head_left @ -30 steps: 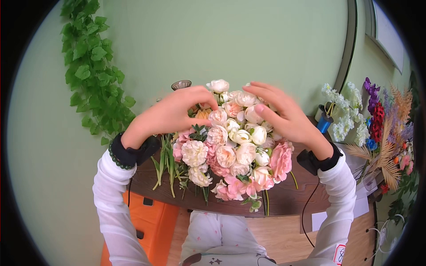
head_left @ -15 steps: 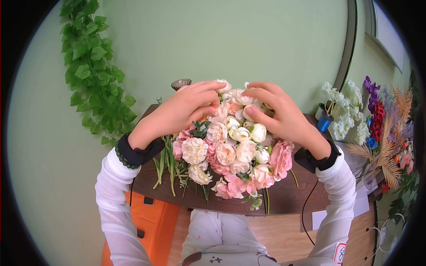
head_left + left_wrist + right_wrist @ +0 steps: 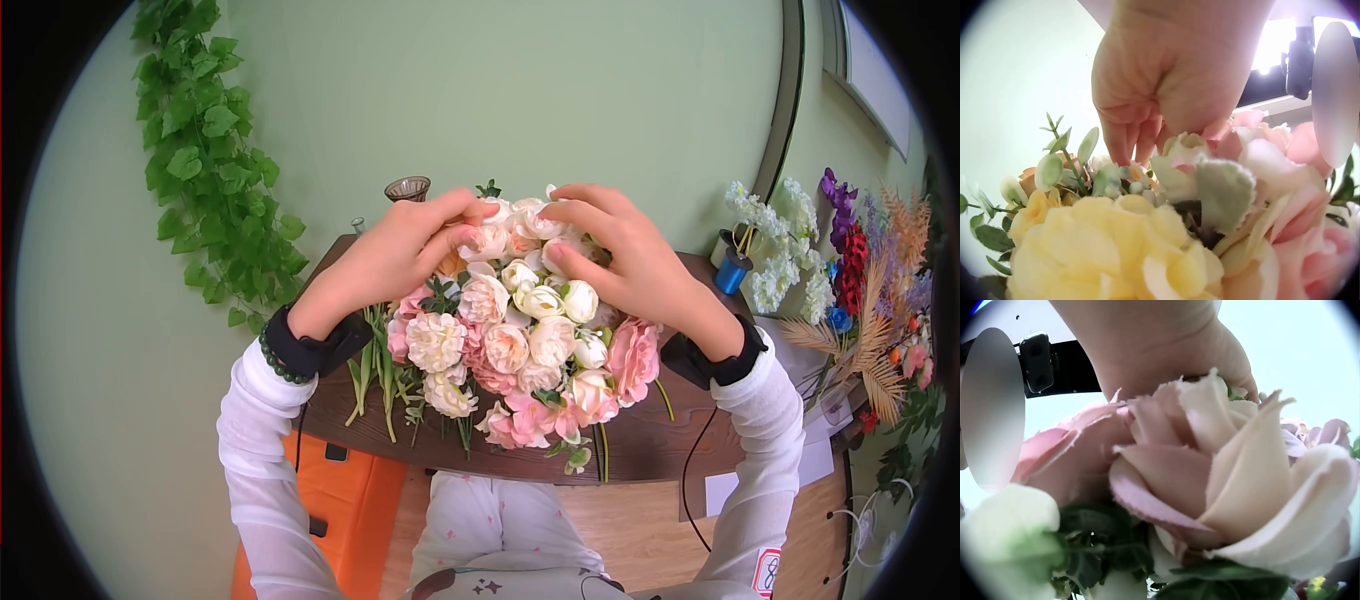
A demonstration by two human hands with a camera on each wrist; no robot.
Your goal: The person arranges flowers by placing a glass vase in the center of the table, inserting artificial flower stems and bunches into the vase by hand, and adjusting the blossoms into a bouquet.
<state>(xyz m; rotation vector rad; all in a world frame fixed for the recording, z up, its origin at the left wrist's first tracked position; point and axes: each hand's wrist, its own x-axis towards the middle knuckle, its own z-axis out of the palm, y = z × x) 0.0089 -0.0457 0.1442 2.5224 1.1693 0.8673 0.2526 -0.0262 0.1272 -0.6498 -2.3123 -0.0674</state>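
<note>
Grip narrow w/ L hand [image 3: 400, 248] at pale blooms [image 3: 488, 243], can't tell if pinching; R hand [image 3: 628, 252] wide, nr same.

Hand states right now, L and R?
Left hand: fingers bent at the flowers; whether it's pinching one can't be told.
Right hand: open, among the flowers.

Left fingers [image 3: 1124, 137], tips hidden among blossoms [image 3: 1175, 169], left-wrist view
</note>
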